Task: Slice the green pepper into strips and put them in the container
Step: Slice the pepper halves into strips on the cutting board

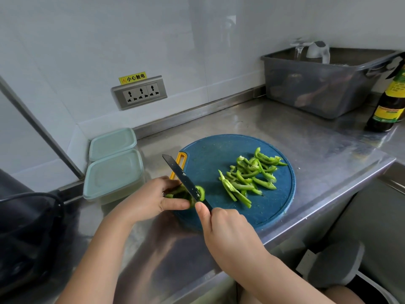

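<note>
Fingers of left hand (151, 199) curl over pepper (186, 194); right hand (225, 229) grips knife (184, 178).

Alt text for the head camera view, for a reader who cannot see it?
A person's left hand holds a green pepper piece on a round blue cutting board while the right hand slices it with a dark knife. Cut strips lie on the board's right side; two lidded containers stand on the steel counter left of it.
</note>
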### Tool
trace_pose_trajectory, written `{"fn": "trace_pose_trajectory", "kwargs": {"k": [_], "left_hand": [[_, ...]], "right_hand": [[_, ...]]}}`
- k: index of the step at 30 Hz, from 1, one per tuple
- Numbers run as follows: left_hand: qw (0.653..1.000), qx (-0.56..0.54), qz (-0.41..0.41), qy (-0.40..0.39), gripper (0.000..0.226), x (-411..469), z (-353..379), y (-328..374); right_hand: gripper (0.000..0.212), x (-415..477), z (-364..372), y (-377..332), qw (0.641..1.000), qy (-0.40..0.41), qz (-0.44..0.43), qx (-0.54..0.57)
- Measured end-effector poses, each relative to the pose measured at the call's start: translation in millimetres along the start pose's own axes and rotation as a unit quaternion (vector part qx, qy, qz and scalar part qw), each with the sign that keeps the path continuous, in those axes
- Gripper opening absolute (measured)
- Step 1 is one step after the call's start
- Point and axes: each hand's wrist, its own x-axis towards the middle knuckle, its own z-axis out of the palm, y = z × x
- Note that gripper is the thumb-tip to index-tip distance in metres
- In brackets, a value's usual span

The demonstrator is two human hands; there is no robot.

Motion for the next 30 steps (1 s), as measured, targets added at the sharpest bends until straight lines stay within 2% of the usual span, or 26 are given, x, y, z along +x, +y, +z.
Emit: {"fn": "trace_pose_trajectory", "kwargs": {"k": [3,5,11,14,16,18,20,23,24,28,30], "left_hand": [[1.0,0.017,-0.004,0.001,0.092,1,0,-1],[0.999,0.034,-0.002,0.003,0.097,1,0,0],[0.998,0.064,0.016,0.013,0.088,1,0,4],[0.996,0.083,0.014,0.009,0.084,0,0,5],[0.997,0.072,0.005,0.0,0.082,-2,0,4],[0.998,0.055,-0.006,-0.018,0.087,-3,1,4],[0.999,0.041,-0.016,-0.027,0.094,-4,2,3],[0.999,-0.004,-0.027,-0.029,0.08,-7,3,7],[0.999,-0.004,-0.032,-0.022,0.082,-6,3,7],[0.999,0.004,-0.039,0.01,0.088,-2,8,4],[0.999,0.016,-0.03,0.02,0.084,-2,10,5]], "right_hand": [[0.057,6,-2,0,1.0,-0.016,0.016,0.018],[0.058,10,-3,1,0.999,-0.03,0.02,0.031],[0.054,28,-11,1,0.996,-0.061,0.033,0.049],[0.043,39,-17,0,0.991,-0.083,0.066,0.083],[0.041,43,-22,-2,0.99,-0.099,0.052,0.09],[0.044,47,-23,-1,0.99,-0.1,0.038,0.093],[0.047,52,-23,-3,0.988,-0.109,0.06,0.096],[0.059,54,-30,2,0.961,-0.131,0.176,0.17],[0.058,52,-32,8,0.951,-0.135,0.195,0.201],[0.056,36,-48,32,0.903,-0.157,0.195,0.348],[0.056,31,-54,39,0.863,-0.177,0.194,0.432]]}}
